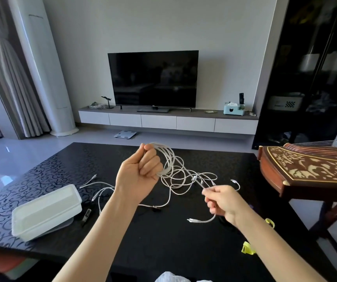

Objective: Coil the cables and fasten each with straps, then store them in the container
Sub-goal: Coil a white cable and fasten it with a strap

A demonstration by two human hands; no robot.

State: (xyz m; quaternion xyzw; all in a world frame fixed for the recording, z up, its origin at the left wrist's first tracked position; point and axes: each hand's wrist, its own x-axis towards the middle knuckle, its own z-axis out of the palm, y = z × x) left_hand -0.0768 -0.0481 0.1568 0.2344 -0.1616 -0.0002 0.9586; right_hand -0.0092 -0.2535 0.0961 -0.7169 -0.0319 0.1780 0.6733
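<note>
— Where is the cable?

— The white cable (170, 159) is up off the bench (163, 241), over its middle. The left grip (141, 171) is closed tight, fingers curled round a bundle of gathered loops. The rest hangs in loose tangles down to the dark top.

— And the other side?

— The right grip (222, 202), nearer and further right, pinches one run of that same cable between thumb and fingertips. A short tail comes out below it and ends in a plug low over the bench. I cannot tell whether the plug touches the top.

— How about the edges?

— The far edge lies just beyond the loops. A carved wooden zither (310, 169) stands just beside the bench's far right corner. The yellow straps (248, 248) lie near the right edge, by the right forearm, which partly covers one of them. The broadest stretch of patterned top shows between the two forearms, toward the near edge.

— And the container?

— The white container (47, 212) sits at the near left, close to the left edge and turned at an angle, on a flat pale piece. Its walls are cloudy, so I cannot tell what is in it. Between it and the left forearm lie more white cables (102, 190) and a small dark piece (87, 215).
</note>
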